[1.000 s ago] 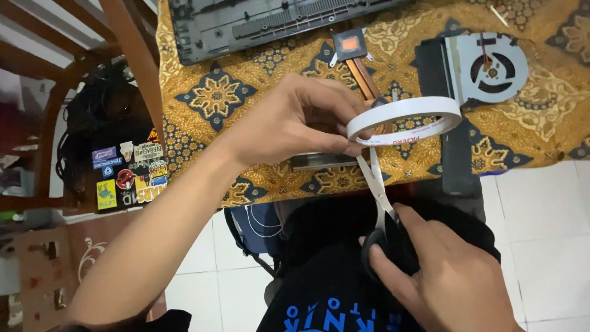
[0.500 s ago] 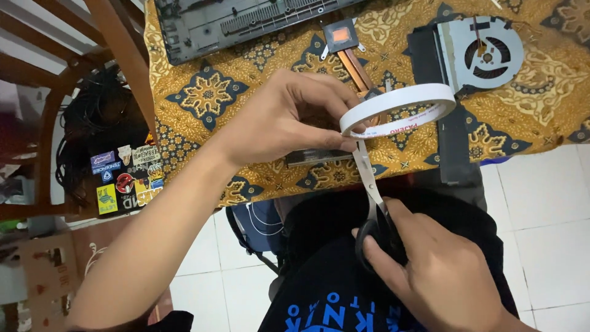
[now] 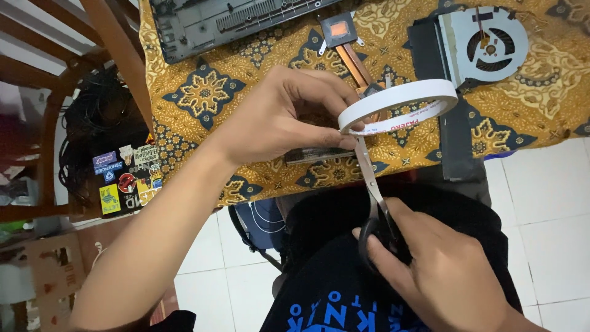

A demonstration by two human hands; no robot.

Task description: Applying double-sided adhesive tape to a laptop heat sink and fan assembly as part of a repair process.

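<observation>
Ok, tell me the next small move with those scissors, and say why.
Probably close the scissors to snip the tape. The left hand holds the white tape roll up above the patterned cloth, the right hand grips the black handles, and the blade tips already sit at the roll's lower edge.

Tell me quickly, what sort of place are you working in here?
Probably a home repair spot, not a workshop: a table under a patterned cloth, a tiled floor, and an opened laptop case with its cooling fan laid out.
</observation>
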